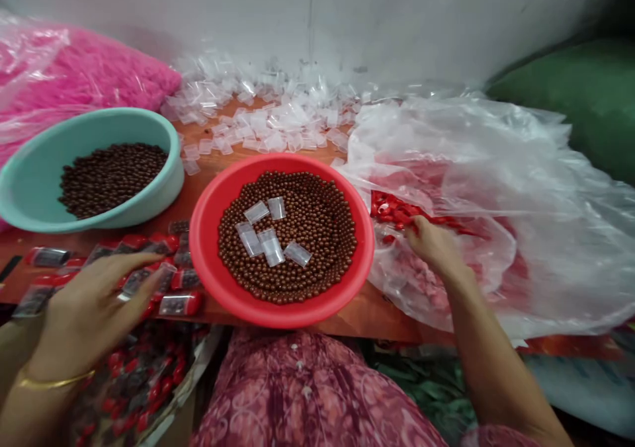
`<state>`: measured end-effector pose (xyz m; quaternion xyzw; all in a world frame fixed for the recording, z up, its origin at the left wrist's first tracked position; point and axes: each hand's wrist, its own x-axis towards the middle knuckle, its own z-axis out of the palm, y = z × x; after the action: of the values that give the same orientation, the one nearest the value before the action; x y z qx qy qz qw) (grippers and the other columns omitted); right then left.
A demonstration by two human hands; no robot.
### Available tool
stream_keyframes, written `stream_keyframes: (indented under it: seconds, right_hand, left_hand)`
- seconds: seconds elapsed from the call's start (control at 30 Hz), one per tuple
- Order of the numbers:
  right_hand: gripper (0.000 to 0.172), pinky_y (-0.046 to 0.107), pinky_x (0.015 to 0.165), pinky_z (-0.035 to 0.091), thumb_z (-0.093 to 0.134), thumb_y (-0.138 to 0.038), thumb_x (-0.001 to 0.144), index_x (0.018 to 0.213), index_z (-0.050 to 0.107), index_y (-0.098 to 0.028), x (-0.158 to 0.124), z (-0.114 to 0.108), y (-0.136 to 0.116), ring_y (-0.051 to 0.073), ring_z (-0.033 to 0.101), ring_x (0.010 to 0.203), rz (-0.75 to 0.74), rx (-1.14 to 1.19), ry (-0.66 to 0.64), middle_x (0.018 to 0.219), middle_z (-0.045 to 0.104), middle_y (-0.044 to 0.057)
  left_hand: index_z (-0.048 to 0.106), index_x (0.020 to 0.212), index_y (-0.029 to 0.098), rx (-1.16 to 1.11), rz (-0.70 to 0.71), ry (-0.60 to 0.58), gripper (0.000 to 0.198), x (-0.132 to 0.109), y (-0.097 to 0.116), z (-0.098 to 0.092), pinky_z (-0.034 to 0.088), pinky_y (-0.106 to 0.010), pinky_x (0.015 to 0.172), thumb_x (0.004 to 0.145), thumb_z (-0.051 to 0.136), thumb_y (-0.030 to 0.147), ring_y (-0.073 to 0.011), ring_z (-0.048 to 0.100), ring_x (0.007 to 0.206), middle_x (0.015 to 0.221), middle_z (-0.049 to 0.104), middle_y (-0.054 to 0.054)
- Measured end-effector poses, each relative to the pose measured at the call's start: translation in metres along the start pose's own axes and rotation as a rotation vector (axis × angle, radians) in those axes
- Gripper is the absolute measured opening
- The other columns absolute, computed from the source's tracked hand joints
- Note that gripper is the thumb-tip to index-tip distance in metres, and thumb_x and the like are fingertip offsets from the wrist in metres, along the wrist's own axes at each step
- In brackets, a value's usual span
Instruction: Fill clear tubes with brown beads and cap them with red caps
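My left hand (pixel 94 301), a gold bangle on its wrist, is at the table's left front above rows of small clear containers with red caps (pixel 181 303). Between its thumb and forefinger is a clear plastic tube (pixel 166 274) with dark contents, partly covered by the thumb. On the right, my right hand (pixel 431 239) reaches into an opened clear plastic bag (pixel 555 235). Its fingers are closed at a heap of red plastic caps (pixel 394 207); the fingertips are partly hidden. Between my hands sits a red basin (pixel 206 235) of brown beads (pixel 317 235), with several clear tubes (pixel 272 247) lying on top.
A turquoise basin (pixel 176 176) with more brown beads stands at left, before a bag of pink pieces (pixel 109 70). Loose clear tubes (pixel 288 126) are spread along the wall. Below the table edge, a container holds capped pieces (pixel 143 367). A green sack (pixel 585 103) stands far right.
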<state>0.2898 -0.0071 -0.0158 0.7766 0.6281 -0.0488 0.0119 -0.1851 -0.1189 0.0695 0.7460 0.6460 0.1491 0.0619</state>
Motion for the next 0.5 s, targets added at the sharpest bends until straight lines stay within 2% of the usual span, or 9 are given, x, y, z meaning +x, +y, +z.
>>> stream_keyframes:
  seconds: [0.03,0.07,0.13,0.23,0.33,0.4,0.5]
  right_hand:
    - [0.026,0.028,0.056,0.035,0.043,-0.027,0.084,0.096,0.061,-0.014,-0.003,-0.002,-0.004,0.02,0.056,0.062,0.017,0.11,0.069,0.072,0.064,0.01]
    - [0.024,0.028,0.055,0.035,0.042,-0.03,0.084,0.092,0.06,-0.015,-0.006,-0.005,-0.009,0.019,0.054,0.06,0.026,0.246,0.142,0.068,0.061,0.008]
    - [0.022,0.026,0.053,0.036,0.042,-0.035,0.084,0.082,0.057,-0.018,-0.017,-0.011,-0.025,0.016,0.048,0.057,-0.006,0.552,0.265,0.063,0.054,0.002]
    - [0.024,0.024,0.05,0.034,0.047,-0.041,0.083,0.073,0.053,-0.02,-0.035,-0.02,-0.062,0.011,0.039,0.052,-0.19,0.92,0.333,0.059,0.045,-0.003]
    - [0.027,0.022,0.049,0.031,0.05,-0.042,0.082,0.068,0.05,-0.019,-0.049,-0.023,-0.1,0.009,0.035,0.052,-0.417,1.126,0.269,0.057,0.04,-0.004]
    - [0.029,0.021,0.048,0.028,0.05,-0.042,0.083,0.066,0.049,-0.019,-0.052,-0.023,-0.117,0.008,0.034,0.051,-0.524,1.175,0.129,0.056,0.038,-0.005]
    - [0.033,0.021,0.046,0.025,0.051,-0.046,0.081,0.065,0.047,-0.018,-0.05,-0.02,-0.127,0.007,0.031,0.05,-0.565,1.224,-0.073,0.055,0.034,-0.005]
  left_hand:
    - [0.059,0.101,0.034,-0.01,0.049,0.001,0.019,0.012,0.017,0.003,0.045,-0.03,0.082,0.086,0.046,0.035,-0.0155,0.059,0.086,0.095,0.067,0.01]
    - [0.062,0.096,0.03,-0.043,0.143,-0.056,0.02,0.025,0.037,0.008,0.045,-0.028,0.081,0.087,0.045,0.036,-0.0148,0.06,0.084,0.093,0.068,0.006]
    - [0.066,0.09,0.024,-0.052,0.301,-0.3,0.028,0.051,0.077,0.024,0.046,-0.028,0.079,0.087,0.042,0.038,-0.0166,0.062,0.085,0.09,0.069,-0.002]
    - [0.069,0.084,0.015,0.128,0.374,-0.566,0.043,0.08,0.123,0.059,0.047,-0.033,0.075,0.088,0.038,0.044,-0.0252,0.063,0.088,0.088,0.069,-0.013]
    - [0.07,0.082,0.008,0.233,0.288,-0.617,0.059,0.101,0.138,0.091,0.048,-0.037,0.074,0.088,0.031,0.053,-0.0317,0.064,0.089,0.086,0.068,-0.021]
    - [0.07,0.085,0.006,0.247,0.21,-0.582,0.061,0.114,0.136,0.104,0.047,-0.037,0.076,0.087,0.032,0.055,-0.0327,0.063,0.091,0.09,0.067,-0.023]
    - [0.069,0.088,0.007,0.247,0.11,-0.553,0.056,0.131,0.128,0.113,0.047,-0.034,0.077,0.084,0.037,0.053,-0.0311,0.063,0.094,0.094,0.068,-0.021]
